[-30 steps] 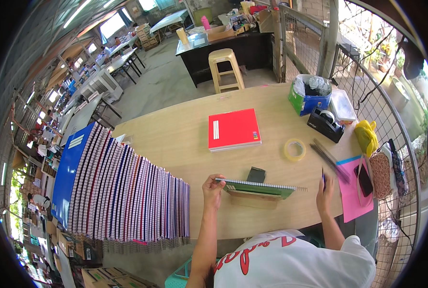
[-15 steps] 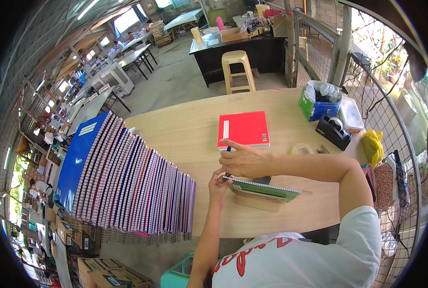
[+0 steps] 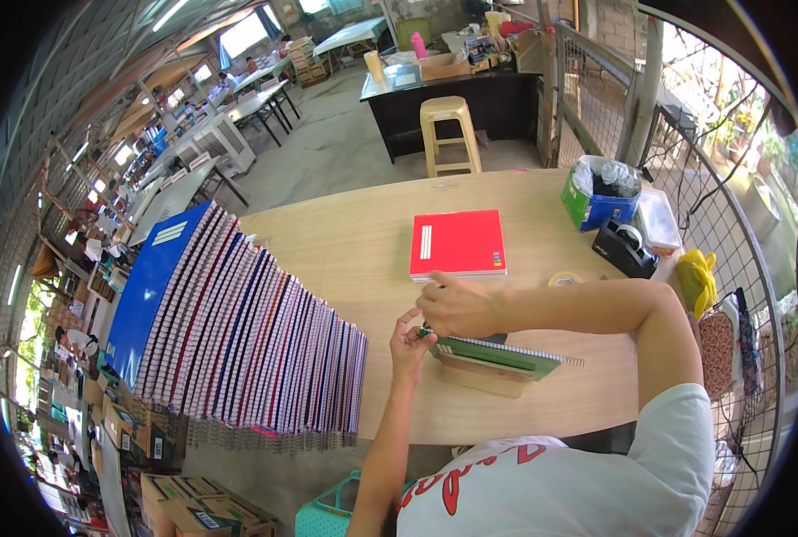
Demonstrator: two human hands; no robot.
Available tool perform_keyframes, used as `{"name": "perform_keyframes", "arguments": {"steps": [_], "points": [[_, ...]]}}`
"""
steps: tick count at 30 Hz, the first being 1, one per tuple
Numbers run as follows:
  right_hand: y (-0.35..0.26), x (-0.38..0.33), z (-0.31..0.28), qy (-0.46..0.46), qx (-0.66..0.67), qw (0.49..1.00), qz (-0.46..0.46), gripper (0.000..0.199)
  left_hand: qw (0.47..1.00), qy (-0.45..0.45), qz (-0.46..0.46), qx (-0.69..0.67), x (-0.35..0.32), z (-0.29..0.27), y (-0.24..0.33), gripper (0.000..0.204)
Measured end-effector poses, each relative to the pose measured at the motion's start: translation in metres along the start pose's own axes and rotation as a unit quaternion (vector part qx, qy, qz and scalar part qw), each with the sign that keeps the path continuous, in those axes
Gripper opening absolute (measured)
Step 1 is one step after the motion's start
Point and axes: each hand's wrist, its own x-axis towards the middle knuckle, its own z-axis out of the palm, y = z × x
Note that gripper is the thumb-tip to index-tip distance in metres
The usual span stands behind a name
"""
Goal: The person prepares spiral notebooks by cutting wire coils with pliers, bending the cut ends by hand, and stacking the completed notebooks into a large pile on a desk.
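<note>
A green spiral notebook (image 3: 497,355) stands on its long edge on the table, spine upward. Wire coil (image 3: 574,362) sticks out past the spine's right end. My left hand (image 3: 408,347) pinches the notebook's left end at the spine corner. Just above that corner is my right hand (image 3: 457,307), bent inward with its fingers curled; whatever it grips is hidden behind the fingers. Beyond my hands lies a red notebook (image 3: 457,243), flat, with at least one more under it. On the left rises a tall stack of spiral notebooks (image 3: 247,331) with a blue cover on top.
Right of my arm are a tape roll (image 3: 564,279), a black tape dispenser (image 3: 624,249), a clear plastic box (image 3: 658,221), a carton with plastic bags (image 3: 600,204) and a yellow cloth bundle (image 3: 697,281). Wire mesh borders the right side. A beige stool (image 3: 450,134) stands beyond the table.
My right hand's fingers have curled in; the dark blue piece that showed between them is now out of sight. The left hand stays at the notebook's corner. The view shifted slightly.
</note>
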Motion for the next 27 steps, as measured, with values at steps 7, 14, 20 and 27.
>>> {"name": "perform_keyframes", "arguments": {"steps": [7, 14, 20, 27], "points": [[-0.020, -0.035, 0.049, 0.078, 0.270, 0.918, 0.280, 0.034, 0.997, 0.050, 0.036, 0.046, -0.006, 0.012, 0.008, 0.075], [-0.073, -0.055, 0.008, 0.124, 0.492, 0.762, 0.401, 0.041, 0.997, -0.019, 0.070, 0.011, -0.017, 0.040, 0.022, 0.076], [-0.048, -0.060, -0.069, 0.232, 0.482, 0.777, 0.332, 0.046, 0.835, -0.140, 0.348, 0.404, -0.032, 0.085, 0.158, 0.041], [0.032, -0.125, -0.109, 0.703, 0.231, 0.535, 0.406, 0.037, 0.668, 0.216, 0.381, 0.602, -0.062, 0.129, 0.394, 0.037]]}}
